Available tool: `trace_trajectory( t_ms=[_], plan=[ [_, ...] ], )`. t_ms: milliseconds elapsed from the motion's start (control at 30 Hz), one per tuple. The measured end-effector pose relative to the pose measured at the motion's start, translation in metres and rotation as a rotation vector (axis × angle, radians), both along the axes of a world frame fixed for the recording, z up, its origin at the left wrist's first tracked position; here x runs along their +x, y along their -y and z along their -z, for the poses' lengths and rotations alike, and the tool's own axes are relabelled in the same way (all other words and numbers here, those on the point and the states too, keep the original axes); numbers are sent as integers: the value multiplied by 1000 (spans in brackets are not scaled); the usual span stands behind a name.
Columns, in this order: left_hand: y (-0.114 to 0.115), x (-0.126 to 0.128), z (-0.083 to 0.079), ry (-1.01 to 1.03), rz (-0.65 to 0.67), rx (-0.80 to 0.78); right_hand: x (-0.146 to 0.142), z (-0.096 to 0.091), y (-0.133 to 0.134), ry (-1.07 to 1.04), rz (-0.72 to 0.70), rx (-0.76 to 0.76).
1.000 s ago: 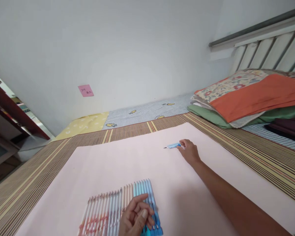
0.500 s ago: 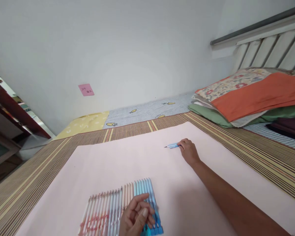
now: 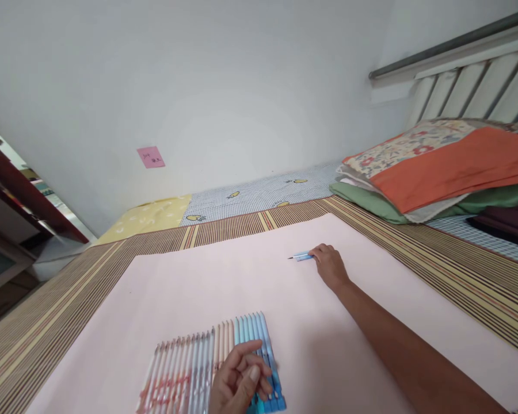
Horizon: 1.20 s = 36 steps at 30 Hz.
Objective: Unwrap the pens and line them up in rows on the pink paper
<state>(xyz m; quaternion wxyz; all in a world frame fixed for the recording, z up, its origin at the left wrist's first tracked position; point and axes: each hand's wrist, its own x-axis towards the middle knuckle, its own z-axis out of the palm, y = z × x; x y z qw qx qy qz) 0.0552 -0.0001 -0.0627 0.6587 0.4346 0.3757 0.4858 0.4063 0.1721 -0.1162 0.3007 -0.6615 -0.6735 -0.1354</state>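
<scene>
My right hand (image 3: 330, 267) reaches to the far right part of the pink sheet, its fingertips closed on the near ends of slim light-blue pens (image 3: 303, 256). A dark pointed tip shows at their left end; how many there are is hard to tell. My left hand (image 3: 243, 376) hovers over a row of pens, palm turned up, fingers loosely curled and holding nothing. That row has pale pens with red marks (image 3: 169, 379) at left, peach pens (image 3: 223, 339) in the middle and blue pens (image 3: 265, 339) at right. My left hand hides part of the row.
The large pink sheet (image 3: 224, 282) lies on a striped mat (image 3: 103, 276). Folded bedding with an orange cover (image 3: 453, 167) is piled at right, below a white slatted headboard (image 3: 470, 80). A pink note (image 3: 151, 157) is stuck on the wall.
My right hand has shifted very slightly to the left with the pens. My left hand and the row of pens stay where they were.
</scene>
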Motion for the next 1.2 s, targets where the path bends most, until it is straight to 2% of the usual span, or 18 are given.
trace_trajectory(
  t_ms=[767,1067,1200],
  plan=[
    [1,0,0,-24,15,-11,1,2,-2,-51,150,12],
    [2,0,-1,-21,18,0,-1,5,2,-88,139,84],
    [10,4,-2,-116,-13,93,-2,5,0,-149,108,123]
  ],
)
